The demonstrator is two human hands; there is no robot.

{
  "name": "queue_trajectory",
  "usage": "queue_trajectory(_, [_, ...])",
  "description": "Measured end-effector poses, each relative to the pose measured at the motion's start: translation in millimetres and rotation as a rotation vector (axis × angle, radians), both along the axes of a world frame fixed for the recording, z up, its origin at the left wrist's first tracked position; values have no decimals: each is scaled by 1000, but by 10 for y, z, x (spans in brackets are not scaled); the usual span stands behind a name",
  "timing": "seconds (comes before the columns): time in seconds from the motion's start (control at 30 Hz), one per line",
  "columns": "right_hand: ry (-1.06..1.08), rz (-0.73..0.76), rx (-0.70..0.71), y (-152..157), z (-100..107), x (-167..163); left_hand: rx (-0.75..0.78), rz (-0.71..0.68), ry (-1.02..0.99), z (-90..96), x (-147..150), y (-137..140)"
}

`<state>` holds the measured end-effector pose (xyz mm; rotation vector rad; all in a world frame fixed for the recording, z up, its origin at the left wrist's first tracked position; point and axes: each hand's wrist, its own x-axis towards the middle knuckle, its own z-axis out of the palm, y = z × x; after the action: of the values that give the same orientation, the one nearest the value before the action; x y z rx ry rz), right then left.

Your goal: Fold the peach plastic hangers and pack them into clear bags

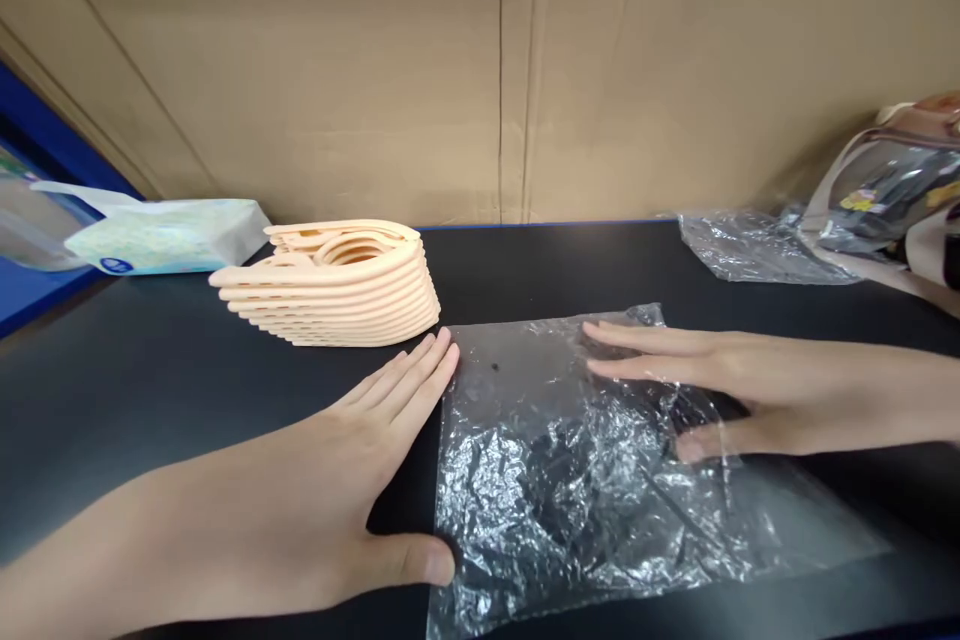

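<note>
A clear, crinkled plastic bag [555,480] lies flat in front of me on the black tabletop. My left hand [352,490] rests along the bag's left edge, fingers stretched and thumb spread apart, gripping nothing. On the bag's right part, my right hand [720,375] is open, with fingers extended to the left and the thumb apart. Film seems to cover part of its thumb and fingers; I cannot tell how far they are inside. Just beyond my left fingertips sits a neat stack of peach-coloured plastic hangers [345,290].
A soft tissue pack [172,235] with one tissue pulled out stands at the back left. Another clear plastic bag [757,245] lies at the back right, beside a transparent bag with beige straps [870,185]. Cardboard [337,70] walls off the table's back.
</note>
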<state>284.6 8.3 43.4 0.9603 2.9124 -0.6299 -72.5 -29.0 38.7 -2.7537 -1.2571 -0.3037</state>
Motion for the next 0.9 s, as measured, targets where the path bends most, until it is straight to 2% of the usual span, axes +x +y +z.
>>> queue_trajectory(0.13, [-66, -40, -44, 51, 67, 117, -41, -94, 191, 21, -66, 5])
queue_trajectory(0.3, [-11, -45, -48, 60, 41, 110, -38, -91, 56, 86, 40, -100])
queue_trajectory(0.37, [-24, -50, -22, 61, 32, 111, 34, -143, -37, 152, 89, -121])
queue_trajectory(0.47, [-84, -60, 24, 54, 33, 103, 276, -162, -111, 298, 72, -50])
queue_trajectory(0.53, [-115, -53, 52, 46, 41, 84, 418, -67, -106, 399, -15, 60])
queue_trajectory(0.6, [-116, -37, 84, 41, 49, 57, 447, 63, -78, 476, -140, 190])
queue_trajectory(0.7, [-89, -13, 135, 43, 64, 18, 392, 255, 35, 524, -325, 371])
queue_trajectory(0.77, [-67, -4, 164, 47, 73, -3, 326, 336, 114, 517, -410, 464])
queue_trajectory(0.9, [2, -14, 214, 56, 70, -16, 254, 335, 192, 465, -489, 587])
